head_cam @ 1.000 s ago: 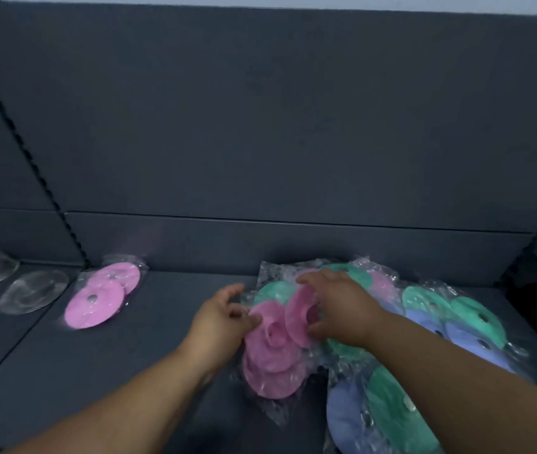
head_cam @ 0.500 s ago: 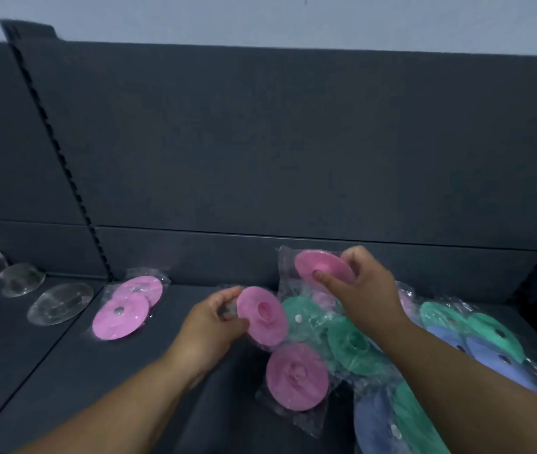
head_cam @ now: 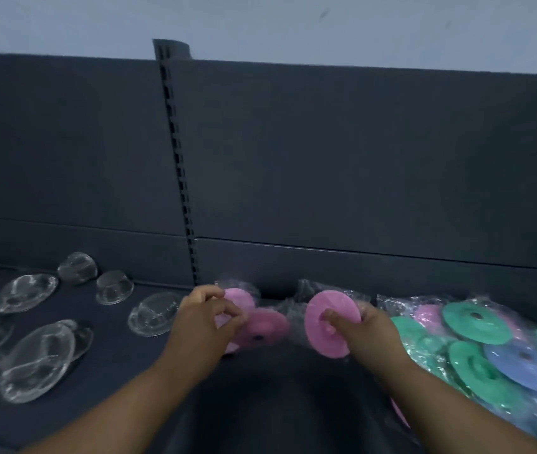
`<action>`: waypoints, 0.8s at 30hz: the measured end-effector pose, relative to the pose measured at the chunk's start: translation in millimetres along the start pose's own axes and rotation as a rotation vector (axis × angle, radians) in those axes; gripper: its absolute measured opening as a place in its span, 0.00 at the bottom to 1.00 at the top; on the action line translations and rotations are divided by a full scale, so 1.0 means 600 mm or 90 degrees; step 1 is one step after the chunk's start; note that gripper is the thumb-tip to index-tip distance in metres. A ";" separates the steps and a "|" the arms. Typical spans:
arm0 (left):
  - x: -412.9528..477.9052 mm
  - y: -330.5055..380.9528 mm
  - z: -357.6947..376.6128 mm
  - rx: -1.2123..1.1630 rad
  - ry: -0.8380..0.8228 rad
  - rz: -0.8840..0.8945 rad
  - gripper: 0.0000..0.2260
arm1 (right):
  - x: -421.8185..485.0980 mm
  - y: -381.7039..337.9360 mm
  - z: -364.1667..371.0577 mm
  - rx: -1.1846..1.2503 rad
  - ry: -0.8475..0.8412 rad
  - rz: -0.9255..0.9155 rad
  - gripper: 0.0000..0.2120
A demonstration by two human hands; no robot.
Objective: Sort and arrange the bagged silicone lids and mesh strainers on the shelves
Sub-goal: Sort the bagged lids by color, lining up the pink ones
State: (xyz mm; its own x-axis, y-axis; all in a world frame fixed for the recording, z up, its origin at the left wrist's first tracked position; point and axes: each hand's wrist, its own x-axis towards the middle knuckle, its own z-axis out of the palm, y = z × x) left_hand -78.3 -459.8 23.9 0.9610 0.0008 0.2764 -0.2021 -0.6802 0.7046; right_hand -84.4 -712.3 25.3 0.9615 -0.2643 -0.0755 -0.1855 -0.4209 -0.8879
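Between my hands ride two bagged lids. My left hand point(head_cam: 206, 322) pinches the darker pink lid point(head_cam: 267, 327) through its crinkly bag; my right hand point(head_cam: 370, 332) grips the paler pink lid point(head_cam: 329, 319), thumb on its face. They look light, floppy and slick, so I'd hold them by the rim. Half a second ago both were nearer the mixed pile point(head_cam: 476, 355) on my right; now they've swung left towards the bagged strainers point(head_cam: 34, 365).

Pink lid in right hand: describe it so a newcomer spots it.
Below and right of the shelf's slotted upright is the right hand. It pinches a bagged pink lid, tilted up facing the camera; the pink lids further left are in the left hand.
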 end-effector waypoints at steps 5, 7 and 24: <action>-0.003 -0.076 -0.035 -0.183 -0.017 -0.209 0.06 | -0.028 -0.012 0.080 -0.109 0.012 -0.210 0.05; -0.009 -0.102 -0.038 -0.327 -0.016 -0.328 0.07 | -0.031 -0.004 0.108 -0.121 0.046 -0.209 0.06; -0.060 -0.144 -0.006 -0.008 -0.152 -0.244 0.11 | -0.087 0.023 0.207 -0.385 -0.248 -0.280 0.33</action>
State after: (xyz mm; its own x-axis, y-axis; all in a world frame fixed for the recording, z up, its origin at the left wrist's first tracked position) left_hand -96.1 -398.2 -44.7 0.9832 0.0805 -0.1639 0.1761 -0.6547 0.7351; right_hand -111.8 -596.7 -39.2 0.9525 0.3031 -0.0292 0.2515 -0.8372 -0.4857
